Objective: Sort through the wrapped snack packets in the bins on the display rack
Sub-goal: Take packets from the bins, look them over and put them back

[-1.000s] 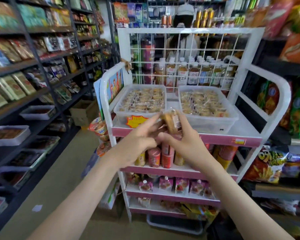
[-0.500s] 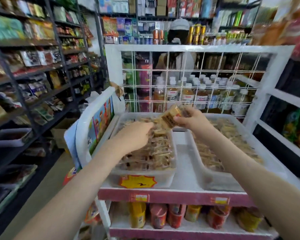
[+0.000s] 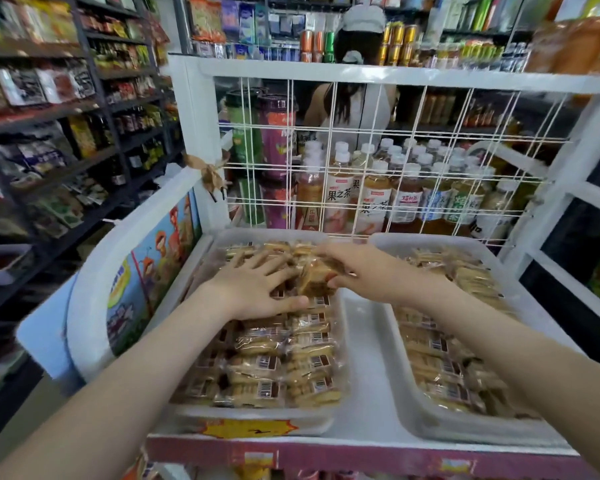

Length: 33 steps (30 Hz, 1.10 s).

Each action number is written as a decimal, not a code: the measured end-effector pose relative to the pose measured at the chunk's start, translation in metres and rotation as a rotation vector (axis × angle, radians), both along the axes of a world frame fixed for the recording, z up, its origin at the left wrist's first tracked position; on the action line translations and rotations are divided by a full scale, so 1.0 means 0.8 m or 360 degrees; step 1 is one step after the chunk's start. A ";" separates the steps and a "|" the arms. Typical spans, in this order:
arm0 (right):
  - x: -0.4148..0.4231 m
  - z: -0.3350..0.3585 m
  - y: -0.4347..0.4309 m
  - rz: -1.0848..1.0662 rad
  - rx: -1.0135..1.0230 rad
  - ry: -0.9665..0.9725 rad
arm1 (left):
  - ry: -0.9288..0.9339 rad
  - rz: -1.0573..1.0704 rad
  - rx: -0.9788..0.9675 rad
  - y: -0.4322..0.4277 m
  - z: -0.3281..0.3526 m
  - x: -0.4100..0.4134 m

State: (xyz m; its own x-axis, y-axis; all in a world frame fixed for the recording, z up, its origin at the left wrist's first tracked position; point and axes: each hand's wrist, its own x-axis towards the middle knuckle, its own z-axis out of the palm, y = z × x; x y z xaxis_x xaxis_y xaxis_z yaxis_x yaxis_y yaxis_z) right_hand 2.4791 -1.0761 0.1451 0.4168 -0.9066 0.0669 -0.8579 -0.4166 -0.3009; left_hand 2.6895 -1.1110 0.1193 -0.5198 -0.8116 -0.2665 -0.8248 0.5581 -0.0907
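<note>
Two clear plastic bins sit side by side on the top shelf of a white display rack [image 3: 194,98]. The left bin [image 3: 257,422] and the right bin [image 3: 426,431] are both full of wrapped tan snack packets with barcodes. My left hand [image 3: 253,285] lies palm down with fingers spread on the packets at the back of the left bin. My right hand [image 3: 357,268] reaches over from the right and pinches one snack packet [image 3: 314,278] just above the left bin's pile, close to my left fingertips.
A white wire grid [image 3: 395,161] closes the rack's back, with tea bottles [image 3: 374,199] and a person [image 3: 354,105] behind it. Dark shelves of goods [image 3: 66,133] line the aisle on the left. A pink shelf edge [image 3: 361,455] with price tags runs along the front.
The view has come closer to the rack top. My right hand brought the packet down from above the bins to the left bin's pile. My left hand flattened onto the packets.
</note>
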 end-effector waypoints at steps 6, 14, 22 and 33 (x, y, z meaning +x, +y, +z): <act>0.013 -0.026 -0.022 0.0096 0.0167 0.0855 | 0.0018 0.0048 0.0005 -0.006 -0.003 0.000; 0.017 -0.021 -0.039 -0.0010 0.0037 0.0386 | 0.0097 0.0213 0.0016 0.028 0.012 0.016; 0.027 -0.019 -0.068 0.0051 -0.0137 0.0602 | 0.0124 0.0067 0.0049 0.046 0.005 0.026; 0.040 -0.013 -0.049 -0.0063 -0.0134 0.0741 | 0.0115 0.0080 0.0160 0.041 -0.007 0.020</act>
State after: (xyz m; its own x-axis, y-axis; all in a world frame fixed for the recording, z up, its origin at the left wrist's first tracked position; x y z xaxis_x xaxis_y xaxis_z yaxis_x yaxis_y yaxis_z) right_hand 2.5110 -1.1155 0.1347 0.3851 -0.9218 -0.0446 -0.9092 -0.3872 0.1531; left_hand 2.7051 -1.0783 0.1135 -0.4999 -0.8082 -0.3112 -0.8543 0.5192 0.0239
